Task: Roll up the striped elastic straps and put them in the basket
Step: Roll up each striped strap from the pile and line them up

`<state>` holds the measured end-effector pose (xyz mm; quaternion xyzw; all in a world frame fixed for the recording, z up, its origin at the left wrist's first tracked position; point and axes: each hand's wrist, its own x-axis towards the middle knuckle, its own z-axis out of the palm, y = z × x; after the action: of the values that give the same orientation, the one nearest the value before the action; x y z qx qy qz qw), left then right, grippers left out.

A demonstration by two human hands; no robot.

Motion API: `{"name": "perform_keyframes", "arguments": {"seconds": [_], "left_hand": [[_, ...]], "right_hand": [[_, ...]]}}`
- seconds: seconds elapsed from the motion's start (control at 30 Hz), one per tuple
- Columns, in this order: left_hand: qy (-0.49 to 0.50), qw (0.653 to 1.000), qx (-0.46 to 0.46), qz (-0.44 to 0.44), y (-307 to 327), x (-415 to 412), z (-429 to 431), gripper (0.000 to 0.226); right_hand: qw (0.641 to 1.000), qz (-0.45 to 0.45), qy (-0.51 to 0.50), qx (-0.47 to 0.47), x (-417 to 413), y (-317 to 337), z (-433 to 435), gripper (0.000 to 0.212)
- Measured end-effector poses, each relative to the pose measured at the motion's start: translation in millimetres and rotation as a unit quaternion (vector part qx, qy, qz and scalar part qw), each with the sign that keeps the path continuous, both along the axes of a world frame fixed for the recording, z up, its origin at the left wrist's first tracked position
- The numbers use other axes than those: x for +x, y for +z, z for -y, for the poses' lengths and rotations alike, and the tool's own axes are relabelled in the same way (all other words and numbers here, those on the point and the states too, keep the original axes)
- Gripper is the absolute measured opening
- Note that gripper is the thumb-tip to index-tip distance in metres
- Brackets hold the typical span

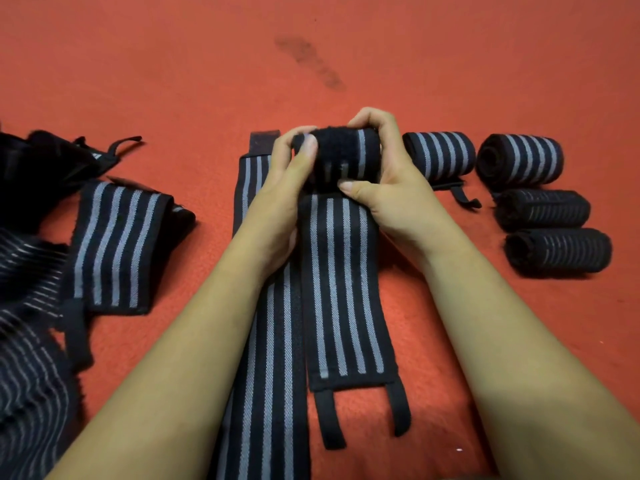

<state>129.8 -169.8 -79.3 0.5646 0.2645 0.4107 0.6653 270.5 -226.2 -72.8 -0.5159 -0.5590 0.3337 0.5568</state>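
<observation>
A black strap with grey stripes (pixel 341 282) lies lengthwise on the red floor, its far end wound into a thick roll (pixel 343 157). My left hand (pixel 287 188) grips the roll's left end and my right hand (pixel 381 174) grips its right end, thumbs on the front. The strap's near end has a black loop (pixel 363 414). A second flat striped strap (pixel 263 341) lies under my left forearm. Several finished rolls (pixel 440 157) sit to the right. No basket is in view.
A heap of unrolled striped straps (pixel 31 299) fills the left edge, with one folded strap (pixel 117 244) beside it. The red carpet (pixel 207 64) stretches open beyond my hands, with a dark smudge (pixel 311 64) on it.
</observation>
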Motion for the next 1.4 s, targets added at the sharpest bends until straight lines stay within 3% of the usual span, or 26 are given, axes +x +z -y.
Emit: {"name": "perform_keyframes", "arguments": {"seconds": [0.07,0.13,0.2,0.27,0.37,0.5,0.67,0.77,0.87,1.0,1.1,1.17,1.27,1.4], "left_hand": [[0.034,0.999,0.014,-0.019,-0.7,0.2,0.5,0.033],[0.045,0.999,0.012,-0.013,-2.9,-1.6,-0.3,0.021],[0.028,0.999,-0.002,0.023,-5.7,-3.5,-2.8,0.008],[0.013,0.999,-0.007,0.05,-8.4,-4.5,-5.6,0.011],[0.01,0.998,0.02,0.061,-11.8,-3.8,-7.2,0.028],[0.021,0.999,0.019,0.045,-14.5,-3.9,-8.1,0.057],[0.029,0.997,0.077,-0.005,-16.9,-6.5,-9.3,0.066],[0.009,0.991,0.122,-0.046,-17.4,-9.7,-11.7,0.067],[-0.012,0.996,0.083,-0.027,-12.0,-5.9,-11.3,0.054],[0.015,1.0,0.01,0.02,-8.2,-2.1,-9.8,0.015],[-0.015,0.999,0.006,0.033,-11.7,-4.9,-7.9,0.009],[-0.045,0.997,-0.004,0.061,-13.5,-7.0,-8.2,0.019],[-0.034,0.997,0.012,0.062,-16.3,-7.3,-11.3,0.033],[0.004,1.0,0.027,0.015,-18.6,-8.6,-14.5,0.057]], "right_hand": [[1.0,-0.008,0.019,-0.003,-2.1,1.2,1.6,0.053],[0.999,-0.028,0.029,-0.008,-5.0,1.4,2.2,0.042],[0.998,-0.057,0.008,-0.009,-8.8,2.8,1.3,0.024],[0.997,-0.069,-0.037,-0.008,-11.7,4.0,-1.5,0.013],[0.994,-0.009,-0.089,-0.06,-14.3,5.4,-3.4,0.032],[0.992,0.034,-0.057,-0.108,-6.3,1.6,-3.3,0.057],[0.998,0.003,-0.019,-0.059,5.2,-4.2,-2.8,0.072],[1.0,0.006,-0.028,-0.002,7.3,-5.2,-3.7,0.065],[0.999,0.009,-0.028,0.016,8.2,-5.1,-4.3,0.061],[1.0,-0.005,0.004,0.006,3.6,-4.1,-1.7,0.053],[0.996,-0.087,0.01,-0.017,-4.3,-0.2,-3.4,0.024],[0.993,-0.118,-0.02,-0.019,-5.6,1.2,-5.4,0.014],[0.993,-0.071,-0.066,-0.062,-3.7,-2.0,-5.1,0.037],[0.992,-0.097,-0.01,-0.074,2.9,-5.1,-5.5,0.059]]}}
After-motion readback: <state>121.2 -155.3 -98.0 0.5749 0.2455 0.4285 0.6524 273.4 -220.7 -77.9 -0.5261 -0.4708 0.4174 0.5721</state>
